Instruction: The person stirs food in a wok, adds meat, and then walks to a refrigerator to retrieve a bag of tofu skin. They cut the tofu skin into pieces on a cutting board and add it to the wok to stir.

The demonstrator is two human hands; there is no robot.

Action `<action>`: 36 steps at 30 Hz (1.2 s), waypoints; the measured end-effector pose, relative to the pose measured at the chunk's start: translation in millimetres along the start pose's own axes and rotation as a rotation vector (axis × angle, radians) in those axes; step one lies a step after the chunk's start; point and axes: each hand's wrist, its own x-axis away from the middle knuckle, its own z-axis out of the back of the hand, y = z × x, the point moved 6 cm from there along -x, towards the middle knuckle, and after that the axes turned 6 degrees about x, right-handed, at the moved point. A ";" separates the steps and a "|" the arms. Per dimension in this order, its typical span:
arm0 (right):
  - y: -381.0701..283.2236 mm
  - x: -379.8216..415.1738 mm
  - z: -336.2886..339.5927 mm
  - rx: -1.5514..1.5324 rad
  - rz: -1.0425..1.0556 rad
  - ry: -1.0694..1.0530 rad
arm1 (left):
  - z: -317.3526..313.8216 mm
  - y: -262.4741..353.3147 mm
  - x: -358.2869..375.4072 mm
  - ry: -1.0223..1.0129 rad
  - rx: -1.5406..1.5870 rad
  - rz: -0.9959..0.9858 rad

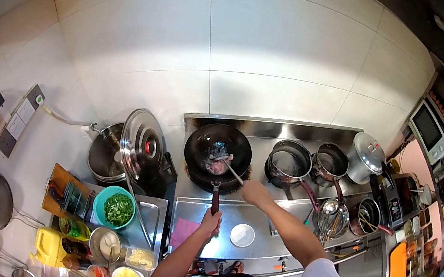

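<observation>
A black wok (202,142) sits on the left burner of the steel stove. My left hand (211,222) is wrapped round its dark handle (215,200), which points toward me. In my right hand (256,193) is a long metal cooking utensil (236,174), its fingers closed on the shaft. The utensil's far end reaches down into the wok, at a clump of pinkish meat (218,166); its head is partly hidden there. Below the wok, on the stove's front ledge, lie a small white dish (242,235) and a pink cloth (183,232), the cloth close to my left wrist.
Right of the wok stand two saucepans (290,160) and a lidded pot (367,158). A steel bowl of ladles (333,220) is nearer me. Left are a teal bowl of chopped greens (115,208), a yellow jug (49,246), a large pot (106,155) and its leaning lid (141,145).
</observation>
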 end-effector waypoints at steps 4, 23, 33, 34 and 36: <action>7.9 39.6 4.1 0.040 -0.049 -0.013 | 0.5 -0.2 -0.5 -0.014 -0.013 -0.032; -8.0 52.9 31.1 0.117 -0.012 -0.066 | 1.0 -0.3 1.1 0.000 -0.023 0.001; 9.0 43.8 29.8 0.128 -0.027 -0.048 | 3.3 -1.8 -0.2 -0.015 -0.044 0.002; 4.0 43.9 25.7 0.121 -0.013 -0.035 | 4.1 -3.2 -1.1 -0.011 -0.034 0.012; -3.5 38.1 16.9 0.114 -0.002 -0.017 | 3.5 -1.8 -2.5 -0.012 -0.026 0.019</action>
